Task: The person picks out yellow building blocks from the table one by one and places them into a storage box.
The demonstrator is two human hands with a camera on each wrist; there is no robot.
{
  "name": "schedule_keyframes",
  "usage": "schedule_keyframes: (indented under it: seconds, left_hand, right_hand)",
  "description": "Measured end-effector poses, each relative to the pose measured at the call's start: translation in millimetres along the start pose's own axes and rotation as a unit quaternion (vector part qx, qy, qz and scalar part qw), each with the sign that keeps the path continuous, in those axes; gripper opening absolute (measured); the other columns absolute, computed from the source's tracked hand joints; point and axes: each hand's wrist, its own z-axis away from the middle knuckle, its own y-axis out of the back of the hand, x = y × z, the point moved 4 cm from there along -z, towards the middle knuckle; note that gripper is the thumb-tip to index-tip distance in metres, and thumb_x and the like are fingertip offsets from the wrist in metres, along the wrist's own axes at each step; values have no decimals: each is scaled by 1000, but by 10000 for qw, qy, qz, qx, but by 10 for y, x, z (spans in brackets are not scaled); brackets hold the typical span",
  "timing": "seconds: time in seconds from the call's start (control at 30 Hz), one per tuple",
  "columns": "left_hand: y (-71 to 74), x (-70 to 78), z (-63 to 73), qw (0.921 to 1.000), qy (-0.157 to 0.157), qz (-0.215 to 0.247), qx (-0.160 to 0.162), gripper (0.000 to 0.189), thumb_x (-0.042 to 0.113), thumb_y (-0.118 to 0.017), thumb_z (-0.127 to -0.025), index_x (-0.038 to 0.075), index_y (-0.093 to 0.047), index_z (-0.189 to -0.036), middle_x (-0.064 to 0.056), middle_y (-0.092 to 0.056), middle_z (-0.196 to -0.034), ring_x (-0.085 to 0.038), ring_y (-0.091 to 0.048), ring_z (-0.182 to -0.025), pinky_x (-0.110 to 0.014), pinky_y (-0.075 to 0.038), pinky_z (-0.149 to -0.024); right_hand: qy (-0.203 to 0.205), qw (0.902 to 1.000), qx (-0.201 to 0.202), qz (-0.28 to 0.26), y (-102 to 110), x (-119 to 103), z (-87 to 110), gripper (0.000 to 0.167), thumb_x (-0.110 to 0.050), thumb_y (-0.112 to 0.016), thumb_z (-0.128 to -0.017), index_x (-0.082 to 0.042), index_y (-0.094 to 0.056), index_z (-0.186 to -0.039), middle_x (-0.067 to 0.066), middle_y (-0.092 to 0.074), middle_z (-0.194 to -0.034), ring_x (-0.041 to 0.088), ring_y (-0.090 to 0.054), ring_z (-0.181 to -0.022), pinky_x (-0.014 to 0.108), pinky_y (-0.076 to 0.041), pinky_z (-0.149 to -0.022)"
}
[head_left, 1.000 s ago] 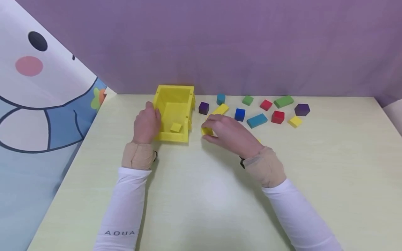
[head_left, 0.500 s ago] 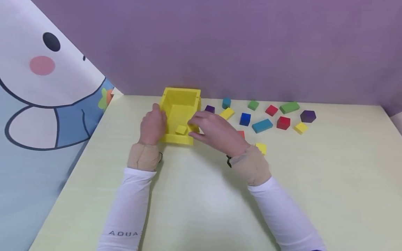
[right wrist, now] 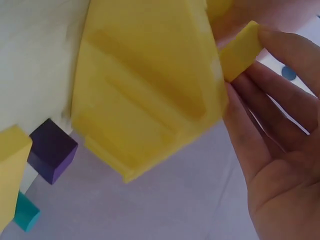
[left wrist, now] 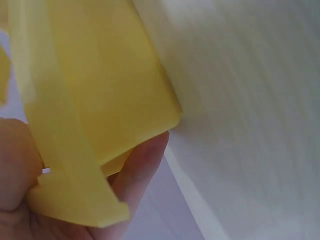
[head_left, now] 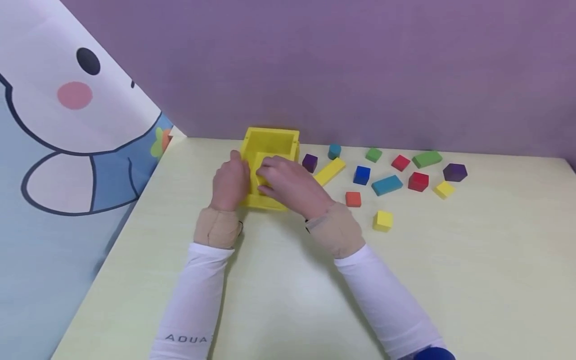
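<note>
A yellow plastic bin (head_left: 272, 142) stands at the back of the table. My left hand (head_left: 230, 184) grips its left side, and in the left wrist view the thumb and a finger (left wrist: 145, 162) lie on either side of the wall. Over the bin's opening is my right hand (head_left: 294, 185). The right wrist view shows its thumb and fingers pinching a small yellow block (right wrist: 242, 51) just above the rim. That hand covers part of the bin's inside in the head view, so the block lying within is hidden.
Right of the bin lie a purple cube (head_left: 309, 163), a long yellow block (head_left: 330, 171), a teal cylinder (head_left: 334, 151), a blue cube (head_left: 362, 175), an orange block (head_left: 353, 199), a yellow cube (head_left: 383, 220) and several more. A purple backdrop (head_left: 351, 75) rises behind the table.
My right hand has carried the yellow block left from the table to over the bin. The left hand keeps its grip on the bin. The head view has shifted slightly left.
</note>
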Motion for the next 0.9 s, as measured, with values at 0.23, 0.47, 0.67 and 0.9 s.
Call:
schedule_keyframes:
  seconds: [0.23, 0.47, 0.67, 0.9]
  left_hand:
    - [39, 62, 22, 9999, 1, 14, -130, 25, 22, -35, -97, -2, -42, -98, -23, -58, -73, -40, -61, -64, -48, -47, -51]
    - [45, 58, 40, 9995, -1, 81, -293, 25, 22, -33, -97, -2, -42, -97, -22, -57, -73, -39, -60, -64, -48, -47, -52]
    - [32, 47, 39, 9993, -18, 145, -330, 25, 22, -33, -97, -2, -41, -98, -21, -56, -75, -37, -59, -64, -47, -48, -53]
    - [30, 30, 32, 9994, 9, 211, -272, 24, 22, -34, -97, -1, -41, -97, -21, -56, -76, -37, -59, -65, -47, -47, -54]
  right_hand:
    - [-28, 9999, -61, 114, -138, 11, -122, 19, -21, -67, -83, -9, -68, -98, 2, -63, -96, 15, -56, -87, 25, -48, -81]
    - [-47, 10000, -6, 40, -298, -1, -234, 20, -25, -66, -84, -11, -70, -96, 1, -65, -88, 12, -57, -79, 19, -47, -76]
    - [-136, 9999, -7, -104, -384, 6, -284, 18, -26, -64, -85, -11, -69, -94, 0, -65, -83, 12, -56, -74, 19, -47, -72]
    - [-226, 9996, -124, -74, -423, 22, -308, 18, -28, -62, -86, -12, -69, -92, -1, -65, -80, 11, -55, -70, 19, -47, -69]
